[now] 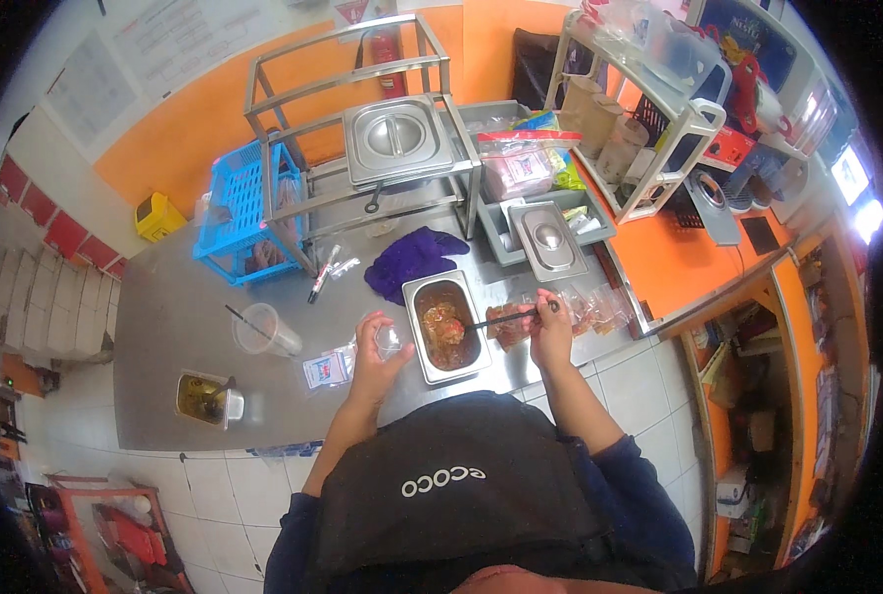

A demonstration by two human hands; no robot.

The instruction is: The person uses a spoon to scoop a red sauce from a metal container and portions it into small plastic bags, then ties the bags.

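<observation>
In the head view, my right hand (551, 330) grips the dark handle of a ladle (507, 319), whose far end dips into the food in a deep steel pan (484, 365). Reddish-brown sauce with pieces in it (444, 327) lies inside. Left of the pan, my left hand (377, 360) holds a small clear plastic bag or cup (389, 339) between thumb and fingers; which of the two I cannot tell. Filled clear sachets (508, 338) lie on the steel table at the right, partly behind my right hand. A purple cloth (412, 260) touches the pan's far side.
Steel lid (549, 241) rests on a grey bin (597, 229). A plastic cup (257, 329), printed bags (328, 370), a marker (325, 273) and a small pan with a ladle (208, 399) stand or lie leftward. Behind are a steel rack (476, 160) and blue basket (242, 185).
</observation>
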